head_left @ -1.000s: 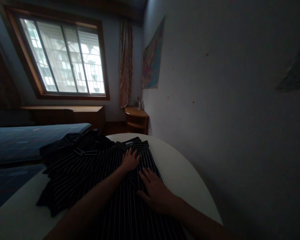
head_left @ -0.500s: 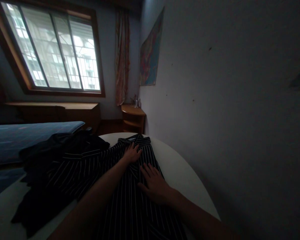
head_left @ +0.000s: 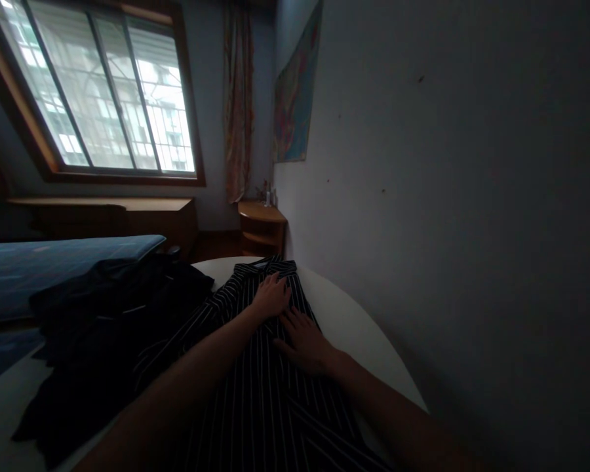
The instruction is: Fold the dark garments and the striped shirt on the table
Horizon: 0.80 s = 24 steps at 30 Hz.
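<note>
A black shirt with thin white stripes (head_left: 255,393) lies lengthwise on a round white table (head_left: 344,308), its collar at the far end. My left hand (head_left: 271,296) rests on the upper front just below the collar, fingers loosely spread. Beside it and a little nearer, my right hand (head_left: 305,344) lies flat on the right half of the shirt, fingers stretched out. Neither hand grips anything. The striped cloth at the left is bunched alongside the shirt's body, partly behind my left forearm.
A heap of dark clothing (head_left: 103,341) covers the table's left side. Beyond it is a blue mattress (head_left: 69,265). A wooden corner shelf (head_left: 263,211) and a low wooden cabinet (head_left: 162,206) stand at the back. The wall (head_left: 452,236) runs close along the right.
My left hand has shifted right across the shirt, closer to my right hand. The striped cloth spread over the dark heap has drawn in toward the shirt's body. My right hand has slid slightly farther away.
</note>
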### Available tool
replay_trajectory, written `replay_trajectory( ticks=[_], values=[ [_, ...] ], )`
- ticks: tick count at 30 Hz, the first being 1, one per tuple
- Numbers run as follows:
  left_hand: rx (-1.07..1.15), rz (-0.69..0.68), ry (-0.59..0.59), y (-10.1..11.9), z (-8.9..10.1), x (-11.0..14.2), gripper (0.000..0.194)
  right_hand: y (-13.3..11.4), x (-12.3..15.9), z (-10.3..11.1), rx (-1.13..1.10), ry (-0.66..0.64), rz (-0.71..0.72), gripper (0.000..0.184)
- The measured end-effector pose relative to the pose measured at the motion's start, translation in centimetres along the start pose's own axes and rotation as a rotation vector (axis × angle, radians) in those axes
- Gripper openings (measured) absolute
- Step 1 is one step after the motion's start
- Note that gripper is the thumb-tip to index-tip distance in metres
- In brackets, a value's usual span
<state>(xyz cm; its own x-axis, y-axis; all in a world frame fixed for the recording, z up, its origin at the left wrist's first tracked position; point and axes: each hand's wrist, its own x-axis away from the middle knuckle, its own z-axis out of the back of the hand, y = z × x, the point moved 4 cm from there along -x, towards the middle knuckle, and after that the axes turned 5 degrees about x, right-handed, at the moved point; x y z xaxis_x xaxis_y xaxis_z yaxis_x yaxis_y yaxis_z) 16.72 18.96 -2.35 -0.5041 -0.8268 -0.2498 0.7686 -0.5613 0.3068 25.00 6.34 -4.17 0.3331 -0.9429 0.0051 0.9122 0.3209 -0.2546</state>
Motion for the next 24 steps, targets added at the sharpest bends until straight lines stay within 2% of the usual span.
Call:
replay_trajectory(
  ticks=[4,7,9,12,15,20,22,24],
  values=[
    [0.033,-0.097,-0.026,2.1,0.4,4.0,0.048,-0.8,2.2,1.3,-0.011,0.046,0.121,0.065],
    [0.048,-0.149,-0.068,2.2,0.4,6.7,0.05,-1.9,5.2,2.6,0.036,0.045,0.111,0.046],
    [0.05,-0.153,-0.105,1.8,0.2,8.1,0.055,-2.8,7.3,3.5,0.064,0.0,0.078,0.039],
    [0.039,-0.155,-0.175,1.1,-0.5,9.5,0.063,-3.8,10.0,4.5,0.077,-0.147,0.004,0.044],
    [0.018,-0.19,-0.204,0.7,-1.2,10.2,0.064,-4.3,12.1,4.9,0.13,-0.378,-0.062,0.049],
    [0.012,-0.203,-0.184,0.6,-1.4,10.3,0.065,-5.9,14.4,5.5,0.155,-0.713,0.007,0.071],
    [0.015,-0.202,-0.189,0.6,-1.4,10.2,0.066,-7.3,15.2,5.9,0.068,-0.806,0.085,0.063],
    [0.022,-0.202,-0.19,0.6,-1.3,10.2,0.066,-9.0,15.8,6.2,-0.084,-0.897,0.176,0.042]
  ],
)
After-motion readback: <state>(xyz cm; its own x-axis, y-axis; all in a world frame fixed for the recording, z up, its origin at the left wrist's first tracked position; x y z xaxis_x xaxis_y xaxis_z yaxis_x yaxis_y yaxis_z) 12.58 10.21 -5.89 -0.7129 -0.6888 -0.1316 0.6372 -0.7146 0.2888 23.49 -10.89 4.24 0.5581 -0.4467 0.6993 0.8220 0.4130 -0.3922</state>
